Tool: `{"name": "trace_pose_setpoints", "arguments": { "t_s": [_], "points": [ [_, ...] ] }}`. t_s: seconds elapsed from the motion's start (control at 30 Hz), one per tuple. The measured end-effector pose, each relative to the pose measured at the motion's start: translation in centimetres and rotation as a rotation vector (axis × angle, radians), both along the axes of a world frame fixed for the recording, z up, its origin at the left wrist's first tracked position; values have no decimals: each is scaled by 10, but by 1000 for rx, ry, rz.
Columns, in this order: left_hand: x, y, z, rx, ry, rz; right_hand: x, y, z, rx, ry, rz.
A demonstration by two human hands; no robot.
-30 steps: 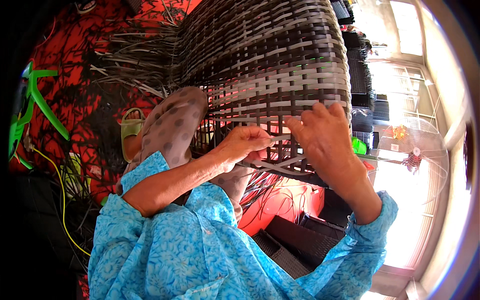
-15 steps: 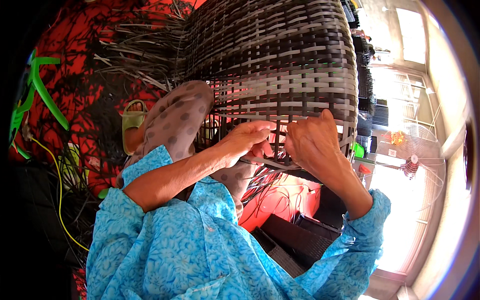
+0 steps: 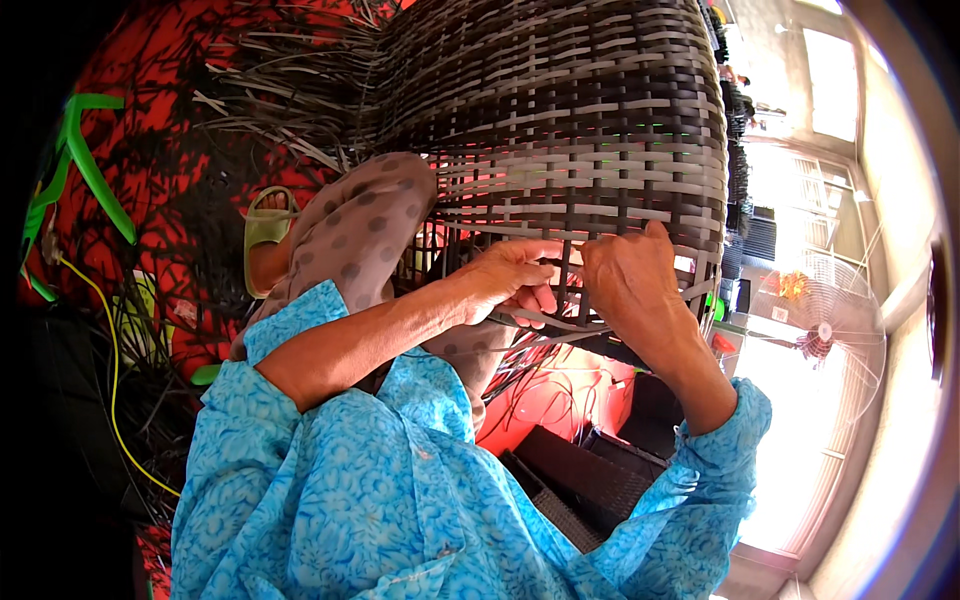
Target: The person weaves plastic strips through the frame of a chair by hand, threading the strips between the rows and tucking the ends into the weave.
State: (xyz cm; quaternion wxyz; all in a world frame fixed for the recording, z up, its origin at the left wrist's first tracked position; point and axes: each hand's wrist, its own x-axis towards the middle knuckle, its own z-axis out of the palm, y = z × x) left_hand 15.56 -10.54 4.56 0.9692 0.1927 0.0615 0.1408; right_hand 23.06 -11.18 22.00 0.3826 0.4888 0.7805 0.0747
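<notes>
A large panel of dark and grey flat strips, woven like wicker (image 3: pixel 560 110), stands in front of me, with open gaps along its lower part. My left hand (image 3: pixel 508 280) is at that lower edge, thumb and fingers pinched together on a flat grey strip (image 3: pixel 565 325). Close on its right, my right hand (image 3: pixel 640 285) is curled against the weave with its knuckles up. Its fingertips are hidden behind the back of the hand, so what they grip cannot be made out. My knee in spotted trousers (image 3: pixel 370 225) rests against the panel's left side.
Loose strip ends (image 3: pixel 290 70) fan out from the panel's left over a red floor strewn with dark scraps. A green plastic frame (image 3: pixel 95 180) and a yellow cord (image 3: pixel 115 380) lie left. Dark woven pieces (image 3: pixel 580 470) sit below; a fan (image 3: pixel 822 335) stands right.
The whole view has shifted slightly. Both hands stay close together at the panel's lower edge, and a pale strip below the left hand now shows more apart from the weave.
</notes>
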Motion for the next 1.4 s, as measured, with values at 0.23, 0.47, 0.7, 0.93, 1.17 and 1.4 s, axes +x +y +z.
{"name": "trace_pose_setpoints", "arguments": {
  "t_s": [0.23,0.47,0.7,0.93,1.17,1.4],
  "points": [
    [3,7,-7,87,-19,-5,-10,-4,-8,-4,-151,20],
    [2,2,-9,94,23,116,-7,-2,-6,-5,-69,-34],
    [1,-15,-28,57,-24,225,-15,8,-5,-5,-46,-82],
    [-4,1,2,238,78,190,1,7,-5,27,152,-65],
    [2,10,-9,186,13,112,-22,-10,22,-235,222,-195],
    [-14,4,-30,106,72,127,-39,-62,86,-624,180,-293]
  ]
}}
